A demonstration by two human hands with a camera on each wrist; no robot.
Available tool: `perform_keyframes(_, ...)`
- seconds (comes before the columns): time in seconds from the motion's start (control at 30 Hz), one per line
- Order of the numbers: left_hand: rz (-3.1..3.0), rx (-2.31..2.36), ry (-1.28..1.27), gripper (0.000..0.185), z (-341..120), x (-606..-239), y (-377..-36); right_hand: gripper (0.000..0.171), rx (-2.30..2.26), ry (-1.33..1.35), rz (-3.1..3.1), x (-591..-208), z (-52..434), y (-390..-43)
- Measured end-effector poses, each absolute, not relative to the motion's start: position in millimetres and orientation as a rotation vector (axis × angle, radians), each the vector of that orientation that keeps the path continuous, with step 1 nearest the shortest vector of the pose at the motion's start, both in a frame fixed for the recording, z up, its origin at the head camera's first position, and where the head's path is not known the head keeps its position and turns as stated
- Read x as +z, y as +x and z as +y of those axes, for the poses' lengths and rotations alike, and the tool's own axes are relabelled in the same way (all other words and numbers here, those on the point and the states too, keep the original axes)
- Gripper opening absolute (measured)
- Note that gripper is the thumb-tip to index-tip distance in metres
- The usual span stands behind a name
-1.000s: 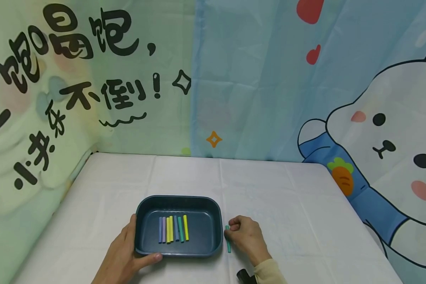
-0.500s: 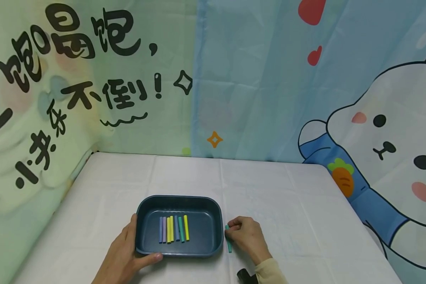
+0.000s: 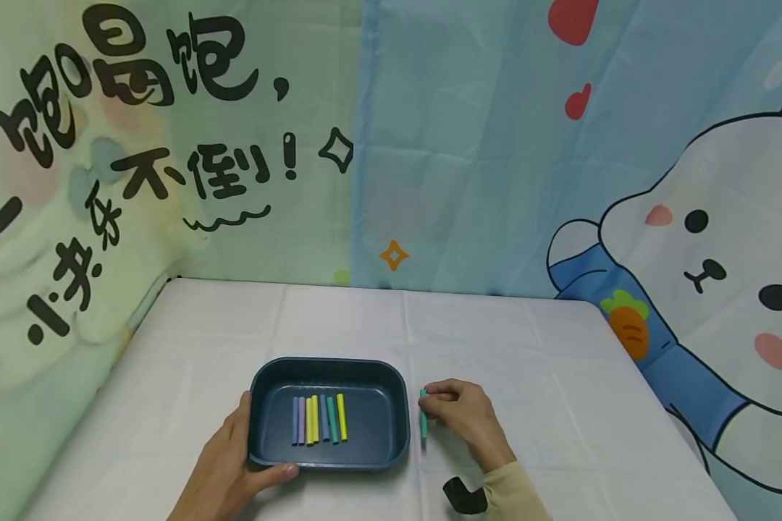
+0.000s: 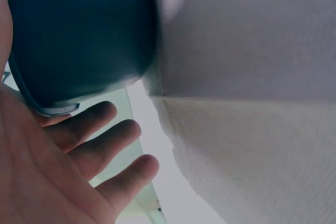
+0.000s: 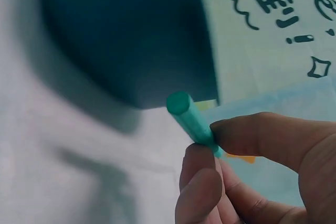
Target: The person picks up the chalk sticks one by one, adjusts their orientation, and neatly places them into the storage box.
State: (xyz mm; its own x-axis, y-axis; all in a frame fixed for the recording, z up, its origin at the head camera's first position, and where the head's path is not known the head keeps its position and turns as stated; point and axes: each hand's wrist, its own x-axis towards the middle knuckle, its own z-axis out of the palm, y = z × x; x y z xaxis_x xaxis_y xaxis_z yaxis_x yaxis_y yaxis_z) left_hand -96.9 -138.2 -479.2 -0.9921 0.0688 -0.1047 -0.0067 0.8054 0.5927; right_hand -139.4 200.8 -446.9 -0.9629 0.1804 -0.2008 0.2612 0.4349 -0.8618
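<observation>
A dark blue tray (image 3: 397, 427) sits on the white tablecloth and holds several short coloured sticks (image 3: 319, 419) side by side: purple, yellow, blue, green. My left hand (image 3: 234, 467) holds the tray's near-left corner, thumb along the front rim; in the left wrist view the straight fingers (image 4: 100, 145) lie beside the tray's outer wall (image 4: 79, 35). My right hand (image 3: 459, 416) pinches a teal stick (image 3: 423, 414) just right of the tray, lifted off the cloth. In the right wrist view the teal stick (image 5: 190, 121) is held between thumb and fingers near the tray's wall (image 5: 131, 40).
The white-clothed table (image 3: 495, 340) is backed by printed curtains on the far and left sides. A black wrist strap (image 3: 464, 496) shows by my right sleeve. The table's right edge runs along the rabbit-print curtain (image 3: 710, 289).
My right hand has lifted the teal stick from the cloth and moved it a little farther away and to the right. The left hand and tray have stayed put.
</observation>
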Motion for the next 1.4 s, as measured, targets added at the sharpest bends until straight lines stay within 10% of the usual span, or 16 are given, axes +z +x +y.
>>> perform_keyframes(1.4,2.854,0.959,0.062,0.145,-139.6,-478.3,-97.1,0.024,-1.616,0.068,2.565,-435.5,113.0,-157.1)
